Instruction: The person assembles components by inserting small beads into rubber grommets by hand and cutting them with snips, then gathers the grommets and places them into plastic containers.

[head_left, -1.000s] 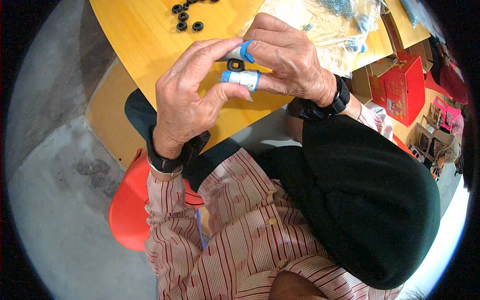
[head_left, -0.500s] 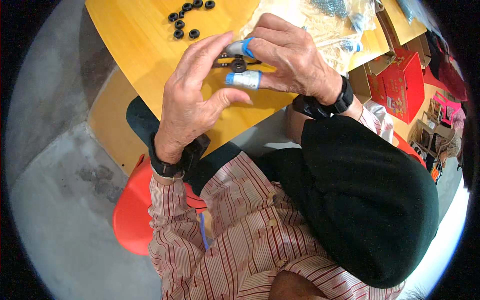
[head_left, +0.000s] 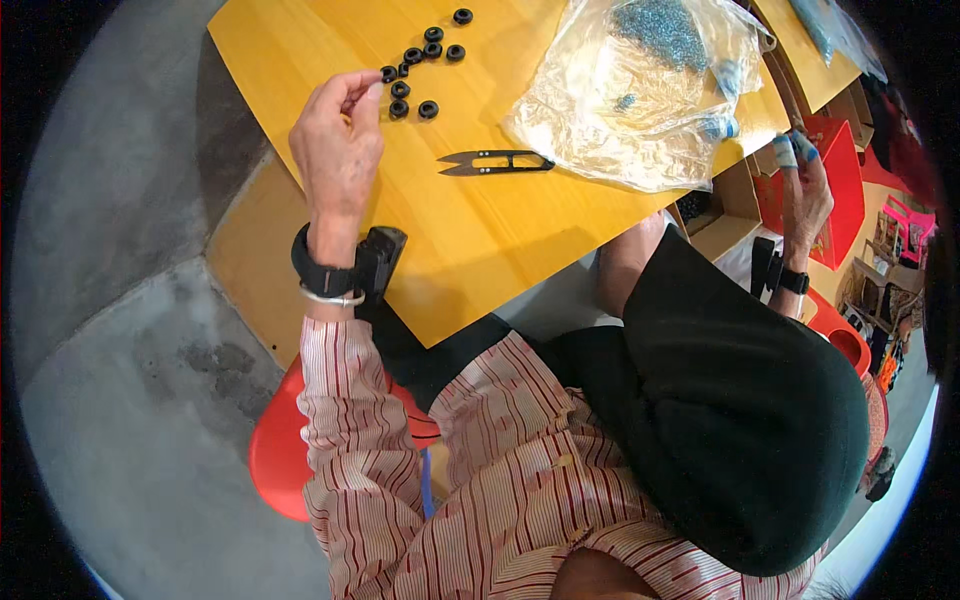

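My left hand [head_left: 338, 145] is over the table's left side, thumb and forefinger drawn together at a small black ring-shaped piece [head_left: 388, 75]. Several more black rings [head_left: 428, 109] lie loosely grouped just right of those fingertips. Thread snips [head_left: 490, 162] with black handles and dark blades rest on the tabletop, untouched, blades pointing left. Far to the right, beyond the table edge, my right hand [head_left: 808, 195] is raised beside a red box [head_left: 845, 180]. Blue-and-white wraps cover its thumb and forefinger, whose tips are close together; anything between them is too small to make out.
A clear plastic bag [head_left: 590, 110] holding blue beads [head_left: 660, 35] spreads over the right part of the yellow table [head_left: 480, 250]. An open cardboard box [head_left: 735, 215] with dark pieces inside stands beneath the right edge. Red chairs [head_left: 280, 450] are at both sides.
The snips have left my right hand and lie on the table. My right hand has moved far right to the red box; my left has moved up-left to the rings. The view has shifted.
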The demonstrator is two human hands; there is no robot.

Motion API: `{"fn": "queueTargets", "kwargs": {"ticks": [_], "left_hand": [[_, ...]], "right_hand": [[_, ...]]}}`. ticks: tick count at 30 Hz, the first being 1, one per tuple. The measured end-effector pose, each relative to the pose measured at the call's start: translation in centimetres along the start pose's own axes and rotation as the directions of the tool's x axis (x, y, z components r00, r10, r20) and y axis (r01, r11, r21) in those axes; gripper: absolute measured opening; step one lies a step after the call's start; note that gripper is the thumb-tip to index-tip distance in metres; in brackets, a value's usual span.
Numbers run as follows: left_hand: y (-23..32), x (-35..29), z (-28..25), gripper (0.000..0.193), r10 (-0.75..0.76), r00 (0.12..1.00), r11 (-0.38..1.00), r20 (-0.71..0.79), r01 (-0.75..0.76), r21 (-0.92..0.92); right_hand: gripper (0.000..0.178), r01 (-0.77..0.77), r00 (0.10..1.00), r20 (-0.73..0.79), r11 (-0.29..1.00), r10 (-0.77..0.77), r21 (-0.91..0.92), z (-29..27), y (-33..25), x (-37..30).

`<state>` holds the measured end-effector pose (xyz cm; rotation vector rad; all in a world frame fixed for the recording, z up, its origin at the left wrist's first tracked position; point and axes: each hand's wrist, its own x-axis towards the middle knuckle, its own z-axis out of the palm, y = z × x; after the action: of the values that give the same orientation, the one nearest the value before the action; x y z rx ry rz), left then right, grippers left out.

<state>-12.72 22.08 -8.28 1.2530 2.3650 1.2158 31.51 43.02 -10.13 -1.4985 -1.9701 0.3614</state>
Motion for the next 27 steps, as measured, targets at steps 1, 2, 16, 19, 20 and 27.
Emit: {"fn": "queueTargets", "kwargs": {"ticks": [1,2,16,19,20,27], "left_hand": [[-0.1,0.4,0.3,0.014,0.002,1.000,1.000,0.002,-0.002,0.002],[-0.1,0.8,0.6,0.015,0.027,1.000,0.998,0.015,-0.028,0.058],[0.3,2.5,3.1,0.023,0.096,0.973,0.778,0.212,-0.206,0.594],[0.9,2.3,3.4,0.019,0.043,0.980,0.805,0.192,-0.148,0.575],[1.3,2.2,3.3,0.019,0.050,0.980,0.806,0.193,-0.154,0.572],[1.3,1.6,3.8,0.015,0.105,0.981,0.844,0.162,-0.174,0.507]], "right_hand": [[0.037,-0.054,0.999,0.000,0.996,0.054,-0.066,0.0,0.8,-0.2],[0.037,-0.058,0.998,-0.001,0.996,0.058,-0.064,0.3,1.6,-0.4],[0.050,-0.127,0.951,0.207,0.903,0.228,-0.410,3.7,12.2,-3.1],[0.036,-0.094,0.975,0.131,0.869,0.178,-0.485,3.1,10.3,-2.4],[0.036,-0.099,0.976,0.123,0.868,0.180,-0.486,2.7,9.7,-2.2],[0.026,0.159,0.963,-0.183,0.964,-0.199,-0.215,2.0,-3.1,-0.2]]}}
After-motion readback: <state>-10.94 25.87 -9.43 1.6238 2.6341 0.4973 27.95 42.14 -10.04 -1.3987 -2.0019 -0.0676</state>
